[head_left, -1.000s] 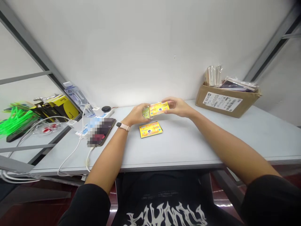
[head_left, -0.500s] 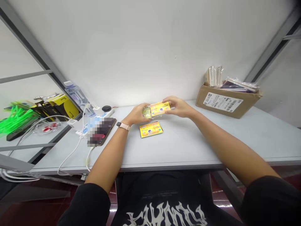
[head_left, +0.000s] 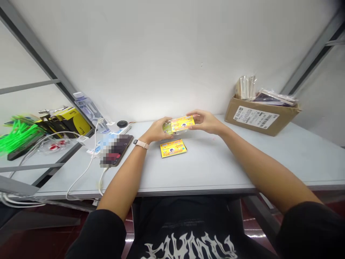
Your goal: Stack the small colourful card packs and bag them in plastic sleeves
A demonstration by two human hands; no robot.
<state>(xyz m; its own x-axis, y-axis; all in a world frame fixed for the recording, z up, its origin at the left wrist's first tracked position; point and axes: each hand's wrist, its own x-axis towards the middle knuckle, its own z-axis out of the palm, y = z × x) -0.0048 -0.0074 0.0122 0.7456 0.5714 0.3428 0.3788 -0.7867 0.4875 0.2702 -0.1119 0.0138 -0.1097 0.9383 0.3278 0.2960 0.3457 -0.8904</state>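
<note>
over the pale desk (head_left: 215, 165), mid-frame, my left hand (head_left: 157, 130) wraps the greenish left end of a yellow pack (head_left: 181, 124); my right hand (head_left: 206, 122) pinches its right end, thumb against fingers. i'd keep both grips light and level so the clear film (head_left: 183, 131) doesn't crease. room to move runs right, up to the carton (head_left: 250, 117); the phone (head_left: 125, 145) bounds centre-left, the second yellow pack (head_left: 173, 148) just below my hands.
</note>
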